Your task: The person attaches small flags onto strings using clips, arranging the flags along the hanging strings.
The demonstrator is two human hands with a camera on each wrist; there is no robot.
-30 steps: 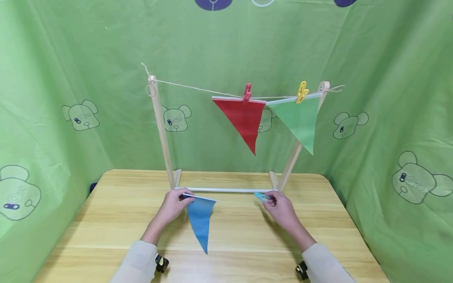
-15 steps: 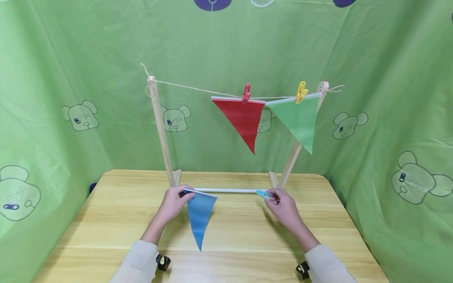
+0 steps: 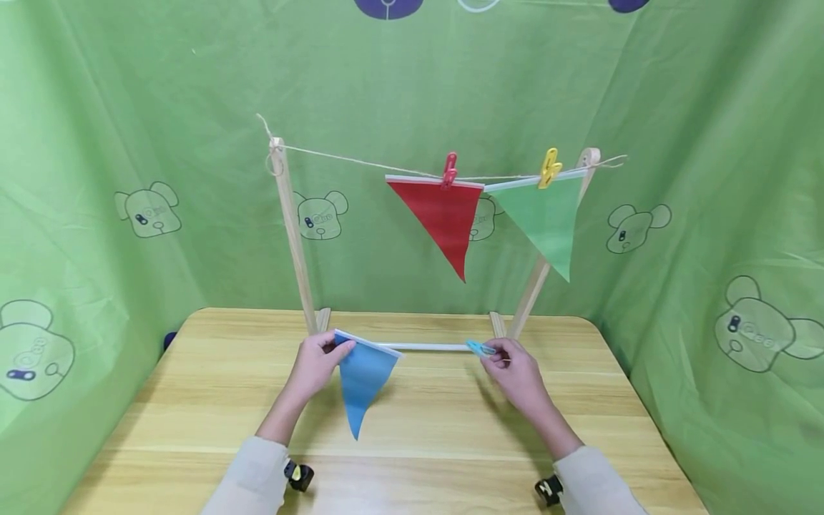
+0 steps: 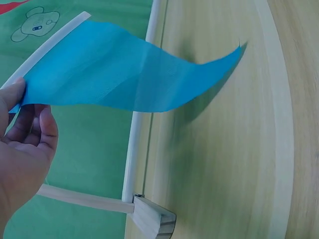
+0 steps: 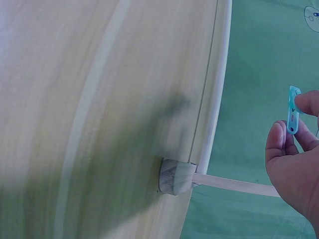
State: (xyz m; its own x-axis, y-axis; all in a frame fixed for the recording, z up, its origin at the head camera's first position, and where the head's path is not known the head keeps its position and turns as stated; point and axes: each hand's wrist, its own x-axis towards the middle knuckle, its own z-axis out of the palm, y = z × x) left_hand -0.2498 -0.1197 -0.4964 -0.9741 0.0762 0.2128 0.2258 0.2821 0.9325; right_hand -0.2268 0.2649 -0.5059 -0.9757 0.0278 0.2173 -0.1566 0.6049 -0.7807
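My left hand (image 3: 315, 368) pinches a blue triangular pennant (image 3: 367, 372) by the left end of its white top edge. Its point hangs down and curls a little over the table; the left wrist view shows the thumb pressed on the blue cloth (image 4: 99, 69). Between the thumb and fingers of my right hand (image 3: 515, 372) is a light-blue clothespin (image 3: 479, 348), also seen as a turquoise clothespin (image 5: 293, 110) in the right wrist view. Higher up, a red pennant (image 3: 444, 218) hangs from the string (image 3: 354, 160) under a red clothespin (image 3: 449, 170), beside a green pennant (image 3: 547, 218) under a yellow clothespin (image 3: 549, 169).
Two wooden posts, the left post (image 3: 292, 229) and the right post (image 3: 531, 293), carry the string. A white rod (image 3: 425, 347) joins their feet low across the wooden table (image 3: 425, 422). Behind hangs a green curtain (image 3: 212, 86) printed with bear heads.
My left hand has lifted the blue pennant slightly, its top edge now slanting more and its point swinging up and left. The right hand with the clothespin has shifted only a little.
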